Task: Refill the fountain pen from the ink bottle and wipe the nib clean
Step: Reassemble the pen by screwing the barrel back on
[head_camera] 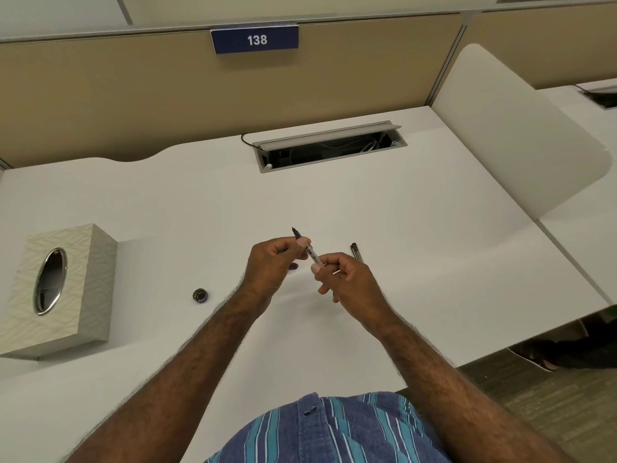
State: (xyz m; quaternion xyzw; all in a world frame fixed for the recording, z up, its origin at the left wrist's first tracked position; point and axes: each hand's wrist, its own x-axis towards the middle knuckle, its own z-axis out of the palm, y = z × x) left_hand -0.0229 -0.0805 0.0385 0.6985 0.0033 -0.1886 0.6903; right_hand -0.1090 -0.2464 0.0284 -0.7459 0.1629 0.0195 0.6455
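Desk (400,212) mostly open; tissue box (60,289) left, possibly ink bottle (200,296) between.

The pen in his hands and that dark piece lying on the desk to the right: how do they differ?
The pen is held off the desk by both hands, left hand and right hand; the dark piece lies loose on the desk. The pen looks longer, with a pale barrel and dark pointed tip; the piece is dark throughout. Both are slim.

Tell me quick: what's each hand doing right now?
Left hand: closed on the fountain pen near its nib end.
Right hand: closed on the same pen's rear end.
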